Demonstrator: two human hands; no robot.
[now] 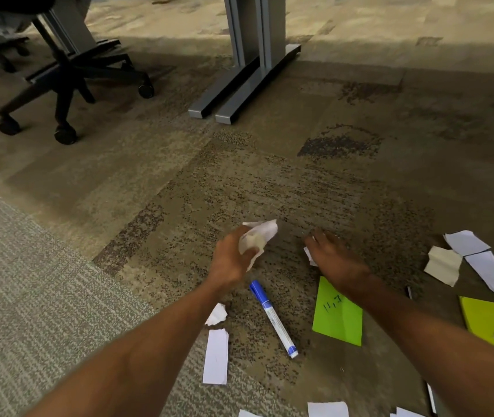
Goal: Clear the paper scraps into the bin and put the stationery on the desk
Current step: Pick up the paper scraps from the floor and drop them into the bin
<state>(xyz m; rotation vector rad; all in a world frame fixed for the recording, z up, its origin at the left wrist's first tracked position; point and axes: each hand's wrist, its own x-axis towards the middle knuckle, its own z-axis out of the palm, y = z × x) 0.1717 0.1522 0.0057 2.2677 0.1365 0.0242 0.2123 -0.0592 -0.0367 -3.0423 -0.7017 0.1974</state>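
Note:
My left hand is shut on a bunch of crumpled white paper scraps above the carpet. My right hand reaches down to a small white scrap on the floor, fingers curled over it; whether it grips the scrap I cannot tell. A blue-and-white marker lies on the carpet between my forearms. A green sticky note with writing lies under my right wrist. More white scraps lie near my left forearm and at the right. A yellow-green pad sits at the right edge.
A grey desk leg with two flat feet stands ahead in the middle. An office chair base with castors is at the far left. A dark pen tip shows by my right forearm. No bin is in view.

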